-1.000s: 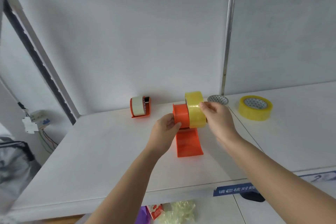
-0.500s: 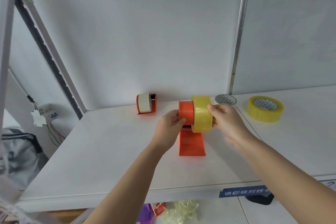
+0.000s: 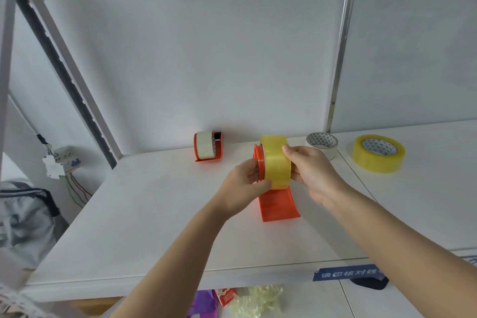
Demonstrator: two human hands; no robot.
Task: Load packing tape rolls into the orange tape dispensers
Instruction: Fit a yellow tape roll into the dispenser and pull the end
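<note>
White counter against a plain white wall with metal shelf uprights, and only the head view to go on, so one pass through it. Dead centre is an orange dispenser standing on the counter with a yellow tape roll pushed onto its hub – only a thin orange rim shows at the roll's left edge, so I'd say it's nearly or fully seated. The left hand is curled around the hub side, thumb against the lower face of the roll, and the right hand is closed on the roll's right side, fingers over the top edge. So this step looks like pressing the roll home on the spindle. Further back, well apart, a second orange dispenser already carries a white roll. To the right, one white-ish spare roll lies flat just behind the right hand and another yellow roll lies further right. Next move, my guess – find the free tape end and feed it down the curved tongue toward the cutter, which needs a fingernail and a steady base; can't see the tape end from here.
</note>
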